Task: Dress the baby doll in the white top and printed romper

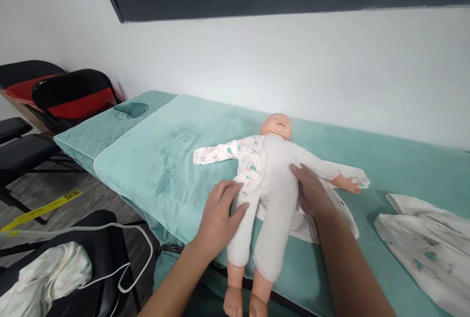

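A baby doll (278, 170) lies face up on the green padded bed, its head toward the wall and its feet at the near edge. It wears white padded clothing. A printed baby shirt (251, 163) covers one side of its chest and the arm at picture left; the other half lies spread beneath the doll at picture right. My left hand (220, 214) rests against the doll's hip and the shirt's hem, thumb spread from the fingers. On the opposite side, my right hand (312, 190) touches the torso with fingers extended, some of them partly hidden.
A crumpled printed white garment (429, 243) lies on the bed (147, 160) at right. Another bunched cloth (55, 270) sits on a black chair (106, 253) at lower left, beside a white cable (110, 225). Folding chairs (79, 92) stand beyond the bed's far left end. A wall runs behind the bed.
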Available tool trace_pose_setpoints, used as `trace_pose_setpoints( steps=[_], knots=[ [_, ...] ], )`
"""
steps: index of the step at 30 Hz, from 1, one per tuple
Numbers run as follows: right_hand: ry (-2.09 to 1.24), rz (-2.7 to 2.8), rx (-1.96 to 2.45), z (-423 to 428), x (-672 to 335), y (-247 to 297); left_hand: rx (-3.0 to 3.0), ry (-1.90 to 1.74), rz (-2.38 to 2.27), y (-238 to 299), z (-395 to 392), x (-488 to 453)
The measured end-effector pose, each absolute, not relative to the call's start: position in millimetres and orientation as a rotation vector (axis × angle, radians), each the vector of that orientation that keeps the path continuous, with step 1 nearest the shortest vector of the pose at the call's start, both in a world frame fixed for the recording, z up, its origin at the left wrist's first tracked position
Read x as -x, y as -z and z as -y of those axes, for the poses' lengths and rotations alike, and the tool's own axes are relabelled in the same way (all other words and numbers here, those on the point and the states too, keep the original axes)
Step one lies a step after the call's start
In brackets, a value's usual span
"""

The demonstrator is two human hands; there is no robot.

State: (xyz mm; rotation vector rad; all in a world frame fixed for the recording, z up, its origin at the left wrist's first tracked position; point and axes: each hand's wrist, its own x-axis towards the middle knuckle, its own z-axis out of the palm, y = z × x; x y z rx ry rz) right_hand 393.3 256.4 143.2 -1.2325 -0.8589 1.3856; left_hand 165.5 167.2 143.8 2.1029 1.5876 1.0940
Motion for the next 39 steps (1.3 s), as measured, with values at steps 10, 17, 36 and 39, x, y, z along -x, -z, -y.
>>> trace_pose_setpoints(
  steps=[10, 17, 36, 39],
  knots=[
    [-1.400, 0.909, 1.119, -258, -395, -140, -2.189, -1.292, -1.576, -130, -192, -161],
    [-1.485, 0.916, 1.027, -261, -398, -133, -2.565, -1.208, -1.271, -150, -164, -180],
    [-1.529, 0.995, 0.935, -254, -395, -140, -2.285, -1.116, -1.580, -183, -271, -235],
    [-1.522, 0.989, 0.977, -253, -395, -142, -2.043, -1.170, -1.655, -190, -284, -237]
  ],
)
